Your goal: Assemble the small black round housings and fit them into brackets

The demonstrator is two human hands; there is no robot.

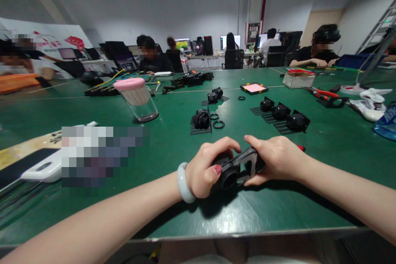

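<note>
Close to the table's front edge, my left hand [206, 169] curls round a black plastic part with a round, hollow end [229, 177]. My right hand [276, 159] grips a black bracket-like piece with a square opening [250, 163], which meets the round part between my hands. Whether the two are joined I cannot tell. Beyond my hands lies a black round assembly on a slatted plate [201, 120], with black rings [218, 124] beside it. Farther right, several similar black assemblies [281, 111] stand in a slanting row. Part of something red [301, 148] shows behind my right wrist.
A pink-lidded clear cup [137, 101] stands on the green table [167, 148] at left. At back right are a small white box [298, 79], red-handled pliers [323, 93] and a blue-labelled bottle [386, 121]. A shallow pink-based tray [254, 88] lies mid-table. Several people sit beyond.
</note>
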